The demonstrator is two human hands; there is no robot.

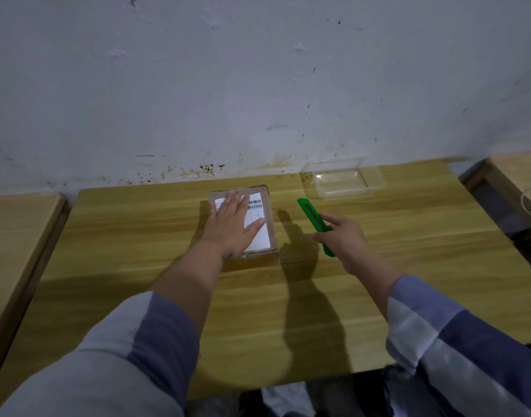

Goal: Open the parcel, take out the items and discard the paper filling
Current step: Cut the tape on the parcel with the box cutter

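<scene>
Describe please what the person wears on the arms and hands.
Both hands, the left hand and the right hand, are bare: no gloves, and no rings or watch can be seen. Both arms wear loose sleeves in broad blocks of pale grey and dull blue, pushed up so the forearms are uncovered.

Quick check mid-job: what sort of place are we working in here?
Probably a plain workroom or makeshift packing spot: bare wooden table against a stained, scuffed white wall, holding a labelled cardboard parcel and a green box cutter.
</scene>
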